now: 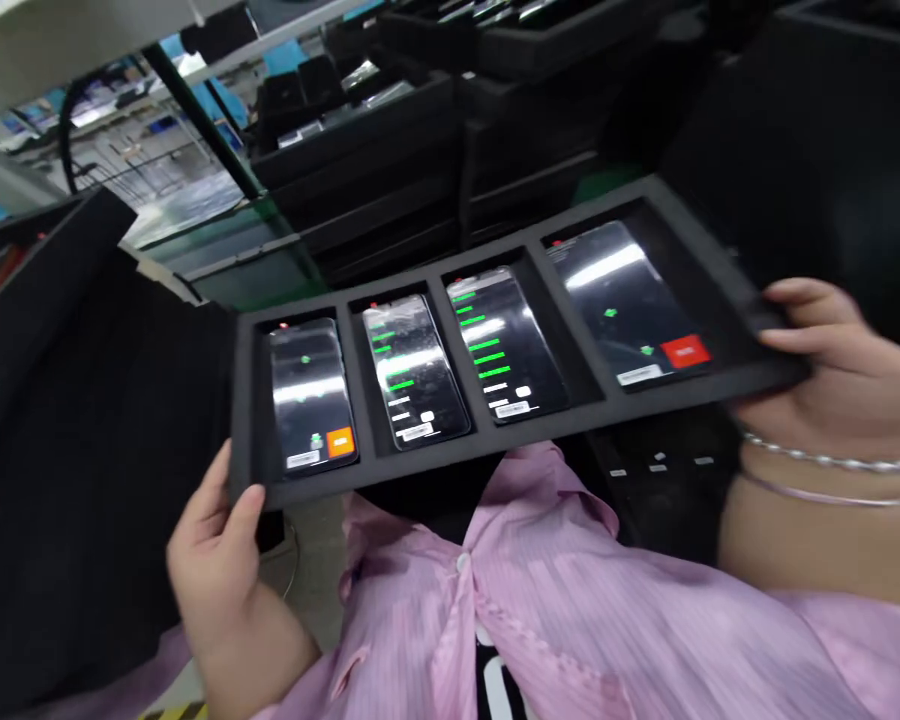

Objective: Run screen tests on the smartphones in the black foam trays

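Observation:
Between my two hands is a black foam tray (420, 468), tilted up to the right. My left hand (221, 545) grips its lower left corner, thumb on top. Around the right end my right hand (847, 370) is closed, its lower fingers partly hidden. Separate compartments hold smartphones with lit screens. The leftmost phone (307, 365) has an orange block near its bottom. Green text lines show on a second phone (412, 350) and on a third phone (506, 320). On the rightmost phone (615, 280) there is a red block. Each phone bears a white label.
Stacked black trays (360, 180) stand behind the held tray, some with devices in them. A tall black stack (82, 430) is at the left, and another dark stack (817, 170) at the right. Small white labels (658, 467) lie on a dark surface below.

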The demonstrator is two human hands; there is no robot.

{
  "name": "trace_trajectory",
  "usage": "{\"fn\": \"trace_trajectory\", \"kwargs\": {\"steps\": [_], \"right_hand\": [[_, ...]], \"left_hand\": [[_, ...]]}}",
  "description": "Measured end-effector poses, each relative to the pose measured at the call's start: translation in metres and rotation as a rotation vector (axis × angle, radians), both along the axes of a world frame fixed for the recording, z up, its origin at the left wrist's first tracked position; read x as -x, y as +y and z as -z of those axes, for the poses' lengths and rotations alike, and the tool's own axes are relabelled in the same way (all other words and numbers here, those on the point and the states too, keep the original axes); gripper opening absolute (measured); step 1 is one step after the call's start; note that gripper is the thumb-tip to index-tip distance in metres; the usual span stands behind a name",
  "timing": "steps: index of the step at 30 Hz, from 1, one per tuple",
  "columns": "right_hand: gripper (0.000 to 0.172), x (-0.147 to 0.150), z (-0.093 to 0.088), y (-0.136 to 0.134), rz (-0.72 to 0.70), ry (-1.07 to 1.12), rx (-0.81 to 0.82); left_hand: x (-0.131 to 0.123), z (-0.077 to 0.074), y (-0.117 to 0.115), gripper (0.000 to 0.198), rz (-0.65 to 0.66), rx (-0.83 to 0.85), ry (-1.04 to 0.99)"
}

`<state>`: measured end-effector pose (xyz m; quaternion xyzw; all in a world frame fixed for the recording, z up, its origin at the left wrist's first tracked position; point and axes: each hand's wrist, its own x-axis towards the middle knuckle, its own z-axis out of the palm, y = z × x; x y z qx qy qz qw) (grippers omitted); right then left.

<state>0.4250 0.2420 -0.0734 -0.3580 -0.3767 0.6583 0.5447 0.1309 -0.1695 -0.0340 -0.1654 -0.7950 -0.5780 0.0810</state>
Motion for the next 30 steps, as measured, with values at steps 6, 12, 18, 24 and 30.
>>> {"fn": "trace_trajectory", "kwargs": {"steps": [6, 12, 18, 24, 30], "right_hand": [[0.028, 0.002, 0.022, 0.009, -0.171, -0.015, 0.343], [0.021, -0.048, 0.058, 0.017, -0.037, 0.024, 0.521], [0.032, -0.114, 0.066, -0.007, 0.294, 0.062, 0.402], [0.034, -0.130, 0.079, -0.030, 0.520, 0.140, 0.393], [0.024, -0.101, 0.110, -0.027, 0.499, 0.118, 0.447]], "left_hand": [[-0.031, -0.065, 0.057, 0.045, -0.055, -0.103, 0.237], [-0.016, -0.079, 0.125, 0.041, 0.218, -0.110, 0.305], [0.001, -0.053, 0.197, 0.091, 1.065, -0.168, -0.054], [-0.006, -0.022, 0.208, 0.110, 1.224, 0.138, -0.016], [0.000, 0.005, 0.184, 0.097, 1.232, 0.297, 0.016]]}}
